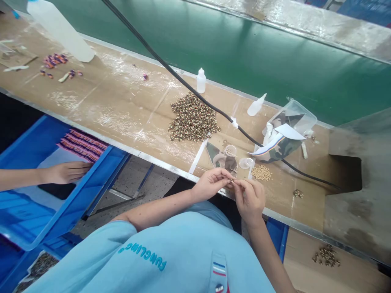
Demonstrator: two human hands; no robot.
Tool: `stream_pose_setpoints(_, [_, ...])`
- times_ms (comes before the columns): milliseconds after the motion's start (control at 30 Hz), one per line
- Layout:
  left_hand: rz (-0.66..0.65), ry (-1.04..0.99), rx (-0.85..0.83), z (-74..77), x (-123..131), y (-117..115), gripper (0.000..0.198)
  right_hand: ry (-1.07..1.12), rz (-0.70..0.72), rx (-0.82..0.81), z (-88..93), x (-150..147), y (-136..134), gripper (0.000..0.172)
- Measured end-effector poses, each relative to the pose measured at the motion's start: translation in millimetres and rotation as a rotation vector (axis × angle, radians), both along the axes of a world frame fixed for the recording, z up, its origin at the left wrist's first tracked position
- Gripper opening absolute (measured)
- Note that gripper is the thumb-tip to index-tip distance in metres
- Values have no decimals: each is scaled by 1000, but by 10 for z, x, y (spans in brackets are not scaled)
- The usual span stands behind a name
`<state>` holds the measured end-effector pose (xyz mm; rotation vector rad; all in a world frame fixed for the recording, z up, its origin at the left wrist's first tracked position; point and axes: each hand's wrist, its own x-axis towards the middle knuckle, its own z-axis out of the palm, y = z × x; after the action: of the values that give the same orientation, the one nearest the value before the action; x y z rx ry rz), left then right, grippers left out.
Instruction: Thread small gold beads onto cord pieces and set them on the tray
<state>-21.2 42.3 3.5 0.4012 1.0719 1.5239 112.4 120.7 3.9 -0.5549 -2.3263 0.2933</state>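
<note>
My left hand (212,185) and my right hand (250,199) meet at the table's front edge, both with closed fingertips. Pinched between them is a tiny dark-and-gold piece (232,180), mostly hidden by the fingers. Just beyond my hands lies a camouflage cloth scrap (224,160) with a clear round cup (230,151) on it. Another small clear dish (245,163) sits to its right, beside a small pile of tan beads (262,172). Farther back is a large heap of small brown-and-gold pieces (193,118).
Two white squeeze bottles (200,81) stand or lean at the back. A black cable (171,71) crosses above the table. A clear plastic tub (301,114) holds camouflage cloth. At left, another person's hand (65,172) reaches into a blue crate (39,221). More pieces (326,256) lie lower right.
</note>
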Motion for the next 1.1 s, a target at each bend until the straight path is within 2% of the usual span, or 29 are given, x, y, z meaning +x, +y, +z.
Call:
stream_pose_setpoints(100, [-21,24,-18,42,2,6,29,-43,-19,-80,25,-1,-18,3])
stream_pose_setpoints(200, [-34,37,-54,51,4,14,29,-44,-79,-140,27,70,27,7])
stream_pose_setpoints(267, [-37,35,-71,36,5,17,32,-25,-183,-155,3,193,108,10])
stream_pose_setpoints(367, [-48,58,-82,19,7,15,29,0,-413,-170,-67,481,279,14])
stream_pose_setpoints(500, [-54,77,-84,32,14,15,29,26,-652,-120,-177,872,509,21])
stream_pose_setpoints(600, [-47,66,-81,43,16,18,32,45,-742,-101,-217,1040,615,23])
stream_pose_setpoints(733, [-44,66,-80,39,15,14,35,69,-837,-98,-178,1045,623,23])
stream_pose_setpoints(833, [-52,87,-69,34,17,9,34,25,-780,-105,-128,925,563,25])
stream_pose_setpoints(1000, [-61,111,-65,29,17,9,32,-114,-502,-182,-124,700,501,29])
stream_pose_setpoints(1100, [-66,115,-65,26,8,6,32,-143,-470,-203,-143,631,522,31])
